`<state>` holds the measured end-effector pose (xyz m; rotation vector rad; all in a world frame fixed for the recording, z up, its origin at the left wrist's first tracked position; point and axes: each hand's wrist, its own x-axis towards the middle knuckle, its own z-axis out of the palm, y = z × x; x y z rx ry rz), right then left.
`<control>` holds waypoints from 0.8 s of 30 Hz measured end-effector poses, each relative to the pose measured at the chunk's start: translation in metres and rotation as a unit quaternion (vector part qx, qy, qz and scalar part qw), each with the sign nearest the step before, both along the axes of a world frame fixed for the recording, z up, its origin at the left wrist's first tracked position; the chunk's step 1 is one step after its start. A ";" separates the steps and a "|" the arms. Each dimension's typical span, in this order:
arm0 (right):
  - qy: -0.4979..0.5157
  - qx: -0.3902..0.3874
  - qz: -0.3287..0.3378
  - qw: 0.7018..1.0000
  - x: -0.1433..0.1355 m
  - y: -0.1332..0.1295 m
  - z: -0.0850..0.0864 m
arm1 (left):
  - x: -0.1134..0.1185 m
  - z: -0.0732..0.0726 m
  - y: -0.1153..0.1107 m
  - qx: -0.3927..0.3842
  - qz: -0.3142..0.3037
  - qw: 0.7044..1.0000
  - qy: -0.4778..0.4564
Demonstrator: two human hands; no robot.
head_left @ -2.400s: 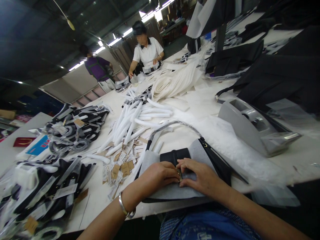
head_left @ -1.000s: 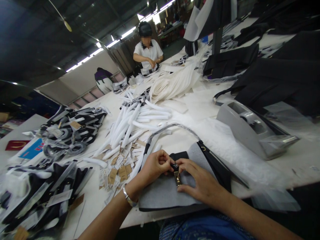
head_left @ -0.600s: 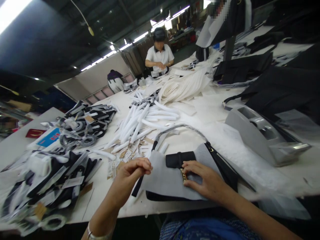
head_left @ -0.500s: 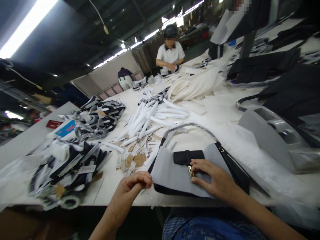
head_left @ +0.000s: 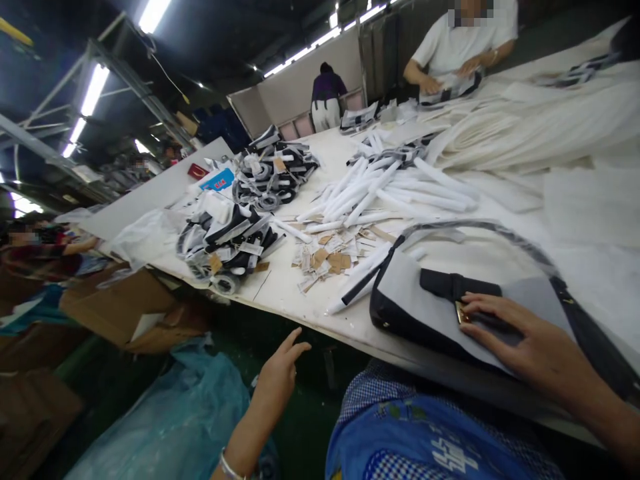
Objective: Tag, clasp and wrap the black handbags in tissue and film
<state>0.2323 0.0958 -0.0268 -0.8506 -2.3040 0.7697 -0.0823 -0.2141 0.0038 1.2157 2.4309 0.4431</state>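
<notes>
A black handbag (head_left: 400,313), its front covered by a pale grey sheet, lies at the table's front edge with its wrapped strap (head_left: 480,227) arched behind it. My right hand (head_left: 510,330) rests on the bag, thumb and fingers closed on the gold clasp (head_left: 462,312) below a black flap (head_left: 457,283). Off the table's front edge, my left hand (head_left: 280,367) hangs in the air with thumb and index finger apart, holding nothing.
Wrapped black straps (head_left: 227,240) are heaped at the left, with paper tags (head_left: 325,260) and white tubes (head_left: 370,187) mid-table. White sheets (head_left: 530,127) lie behind. A person (head_left: 460,47) works across the table. Cardboard boxes (head_left: 120,303) and a teal plastic bag (head_left: 175,413) stand lower left.
The view has swung left. My left hand has moved away from the bag's left side to below the table edge, and its fingers have spread. My right hand stays at the clasp.
</notes>
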 end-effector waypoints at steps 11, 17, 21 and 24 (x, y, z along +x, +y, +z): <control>-0.009 0.004 -0.008 1.000 0.000 -0.001 0.003 | 0.008 0.063 0.049 0.116 -0.099 0.988 0.029; 0.021 0.009 0.004 1.000 -0.002 -0.007 0.014 | 0.094 0.099 0.159 0.295 -0.477 0.816 0.141; 0.045 0.020 0.003 0.999 -0.004 -0.008 0.017 | 0.116 0.075 0.200 0.204 -0.559 0.775 0.211; 0.035 0.008 -0.004 0.999 -0.005 -0.010 0.016 | 0.105 0.041 0.205 0.169 -0.538 0.794 0.229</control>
